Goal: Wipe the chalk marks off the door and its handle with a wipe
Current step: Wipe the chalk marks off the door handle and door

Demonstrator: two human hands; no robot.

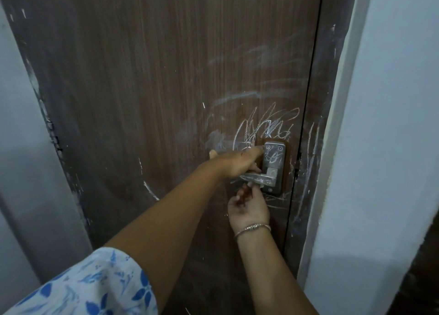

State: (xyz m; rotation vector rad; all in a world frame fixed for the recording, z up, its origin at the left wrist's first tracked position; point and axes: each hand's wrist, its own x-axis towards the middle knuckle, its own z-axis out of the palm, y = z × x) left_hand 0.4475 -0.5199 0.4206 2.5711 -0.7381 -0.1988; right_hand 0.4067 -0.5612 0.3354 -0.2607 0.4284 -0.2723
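Note:
The brown wooden door [166,101] carries white chalk scribbles [268,124] above its metal handle plate [275,162], and fainter smears higher up. More scribbles cover the plate itself. My left hand [232,162] rests on top of the lever handle [259,178], thumb spread to the left and index finger straight against the plate's top corner. Just under the lever, my right hand [247,205] has curled fingers that pinch a small pale wipe [257,185] against the lever's underside. Most of the wipe is hidden by the fingers.
The door frame [318,124] to the right of the door also has chalk streaks. A pale wall [392,148] juts out on the right and another pale wall [19,124] stands on the left. A bangle circles my right wrist.

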